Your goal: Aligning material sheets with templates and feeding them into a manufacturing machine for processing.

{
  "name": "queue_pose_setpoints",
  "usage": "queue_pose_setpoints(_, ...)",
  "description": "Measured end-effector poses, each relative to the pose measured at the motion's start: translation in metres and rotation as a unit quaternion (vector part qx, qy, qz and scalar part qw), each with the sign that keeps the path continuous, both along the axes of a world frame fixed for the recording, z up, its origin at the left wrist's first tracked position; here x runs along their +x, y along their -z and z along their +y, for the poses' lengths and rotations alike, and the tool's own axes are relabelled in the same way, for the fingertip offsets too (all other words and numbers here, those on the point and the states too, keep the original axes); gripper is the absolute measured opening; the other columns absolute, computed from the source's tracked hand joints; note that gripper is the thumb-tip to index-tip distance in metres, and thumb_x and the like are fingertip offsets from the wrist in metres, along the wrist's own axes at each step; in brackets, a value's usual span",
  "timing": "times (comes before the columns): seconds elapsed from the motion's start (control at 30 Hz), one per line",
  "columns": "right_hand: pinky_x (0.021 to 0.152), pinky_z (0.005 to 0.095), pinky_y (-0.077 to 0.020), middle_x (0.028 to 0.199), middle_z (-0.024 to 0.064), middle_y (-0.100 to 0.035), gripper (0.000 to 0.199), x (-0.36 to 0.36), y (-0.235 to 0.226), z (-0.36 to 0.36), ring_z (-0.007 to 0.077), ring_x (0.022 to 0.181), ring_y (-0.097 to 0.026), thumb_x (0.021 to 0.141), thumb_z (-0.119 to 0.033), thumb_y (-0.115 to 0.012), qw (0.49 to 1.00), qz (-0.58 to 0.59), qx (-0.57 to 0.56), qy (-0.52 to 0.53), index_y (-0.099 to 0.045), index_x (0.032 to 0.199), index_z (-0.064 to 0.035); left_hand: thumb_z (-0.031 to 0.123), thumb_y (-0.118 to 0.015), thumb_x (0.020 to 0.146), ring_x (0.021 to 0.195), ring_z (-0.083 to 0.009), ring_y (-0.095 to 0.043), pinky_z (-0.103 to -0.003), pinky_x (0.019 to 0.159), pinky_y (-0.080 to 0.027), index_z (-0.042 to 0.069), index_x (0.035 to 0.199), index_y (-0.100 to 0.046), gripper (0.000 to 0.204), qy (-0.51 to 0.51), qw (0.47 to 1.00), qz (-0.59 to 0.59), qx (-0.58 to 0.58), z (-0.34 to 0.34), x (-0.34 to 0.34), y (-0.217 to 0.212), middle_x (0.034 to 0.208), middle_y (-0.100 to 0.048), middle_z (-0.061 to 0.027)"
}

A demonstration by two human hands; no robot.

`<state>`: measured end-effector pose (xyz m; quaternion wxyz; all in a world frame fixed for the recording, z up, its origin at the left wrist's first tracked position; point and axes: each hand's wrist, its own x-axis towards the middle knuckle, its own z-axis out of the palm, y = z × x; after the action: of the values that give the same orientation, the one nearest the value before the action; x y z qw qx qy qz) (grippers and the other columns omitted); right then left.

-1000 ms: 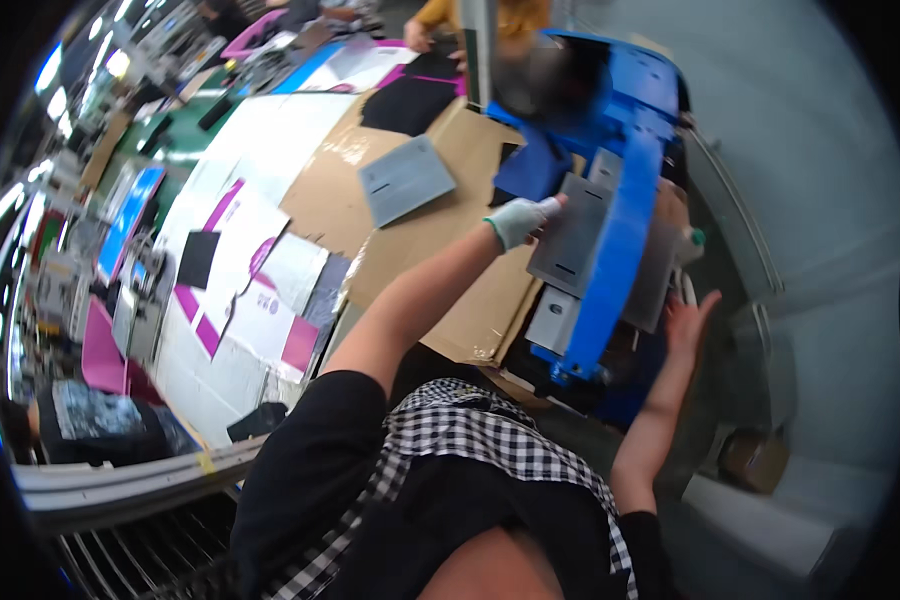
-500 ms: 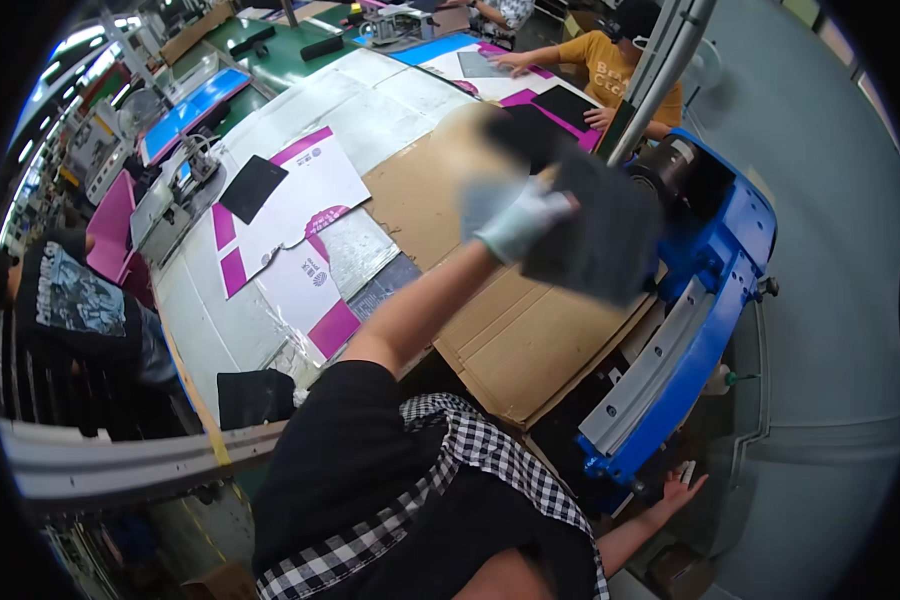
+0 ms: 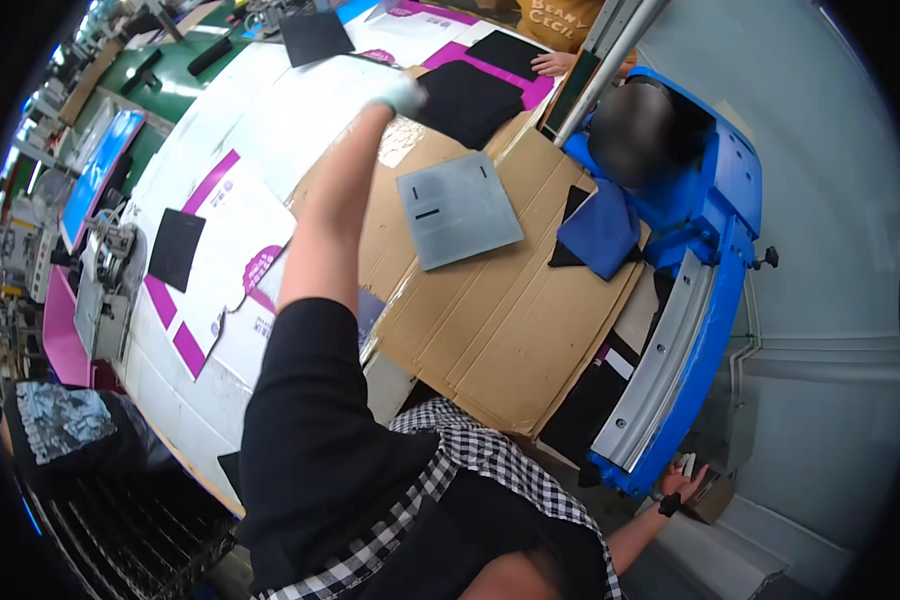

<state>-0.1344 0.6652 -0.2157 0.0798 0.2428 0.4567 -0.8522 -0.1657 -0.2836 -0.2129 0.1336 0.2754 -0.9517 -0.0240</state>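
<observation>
The right hand (image 3: 682, 478) hangs low at the bottom right of the frame, fingers spread open, holding nothing, just under the blue cart (image 3: 715, 300). In the middle of the frame a grey flat sheet (image 3: 458, 210) lies alone on the brown cardboard (image 3: 490, 320) that covers the worktop (image 3: 170, 380). Farther up, the left hand (image 3: 400, 95), in a pale glove, reaches to a black flat piece (image 3: 470, 100) near the top middle and touches its edge; I cannot tell if the fingers are closed on it. I think the grey sheet is already put down, and the black piece is not moved yet. At the very top, another person's hand (image 3: 550, 63) rests on a second black piece (image 3: 505, 50).
</observation>
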Motion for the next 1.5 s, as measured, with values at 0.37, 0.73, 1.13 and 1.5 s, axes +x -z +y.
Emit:
queue_pose_setpoints(0.37,0.054,0.0258,-0.0423,0.112,0.008,-0.053,0.047,-0.038,0.04,-0.015,0.0144,0.079,-0.052,0.088,-0.04,-0.047,0.994,0.046,0.045,0.091,-0.04,0.127,-0.0145,0.036,-0.058,0.073,0.09,-0.0336,-0.058,-0.038,0.08,-0.045,-0.002,0.104,-0.053,0.049,-0.018,0.973,-0.049,0.226,0.156,0.038,0.06,0.101,-0.059,-0.0183)
queue_pose_setpoints(0.73,0.051,0.0212,-0.0402,0.107,0.0059,-0.055,0.047,-0.084,0.001,-0.003,0.0096,0.071,-0.051,0.089,-0.041,-0.045,0.997,0.062,0.032,0.018,-0.042,0.124,-0.0105,0.019,-0.062,0.076,0.079,-0.0154,-0.056,-0.024,0.071,-0.046,-0.002,0.116,-0.049,0.048,0.042,0.792,0.045,0.608,0.183,0.142,-0.042,0.097,-0.058,-0.0093)
queue_pose_setpoints(1.13,0.076,0.0279,-0.0421,0.12,0.0096,-0.049,0.054,-0.116,-0.146,-0.104,0.0157,0.097,-0.052,0.091,-0.048,-0.033,0.872,0.239,-0.024,-0.426,-0.037,0.13,-0.0107,0.019,-0.061,0.079,0.091,-0.0234,-0.055,-0.027,0.08,-0.046,-0.009,0.117,-0.046,0.05,0.305,0.709,0.165,0.614,0.469,0.023,-0.229,0.108,-0.054,-0.017)
queue_pose_setpoints(1.5,0.096,0.0399,-0.0349,0.122,0.0119,-0.049,0.043,-0.107,-0.116,-0.041,0.0224,0.113,-0.046,0.092,-0.032,-0.036,0.956,0.256,-0.147,-0.005,-0.039,0.129,-0.0096,0.038,-0.066,0.074,0.06,-0.0207,-0.055,-0.032,0.057,-0.046,0.001,0.081,-0.06,0.039,0.355,0.851,0.029,0.386,0.599,-0.031,-0.222,0.073,-0.06,-0.0108)
